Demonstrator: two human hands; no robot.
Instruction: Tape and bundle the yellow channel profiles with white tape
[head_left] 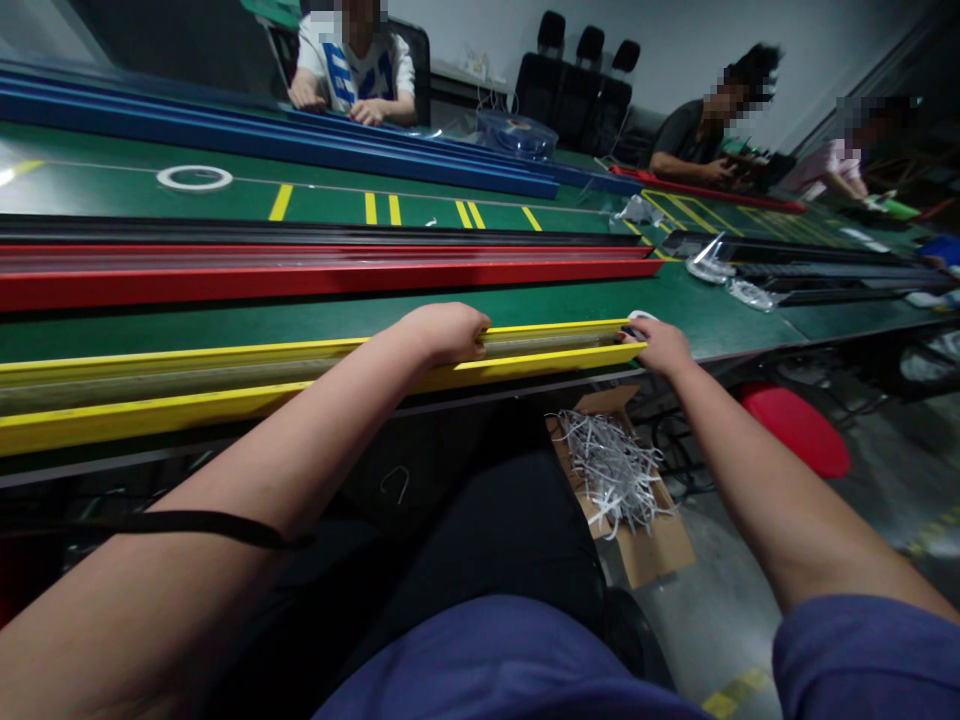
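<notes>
A long yellow channel rail (225, 375) lies along the near edge of the green table (525, 300). My left hand (448, 332) is curled over the rail's near wall, fingers hooked into the channel. My right hand (660, 345) grips the rail's right end, fingers closed on it, next to a small white object that I cannot make out.
Red (300, 280), black and blue rails (262, 135) lie farther back, with a white tape ring (194, 178). Three other people sit at the table's far side and right. A cardboard box of white strips (619, 480) and a red stool (795, 430) sit on the floor.
</notes>
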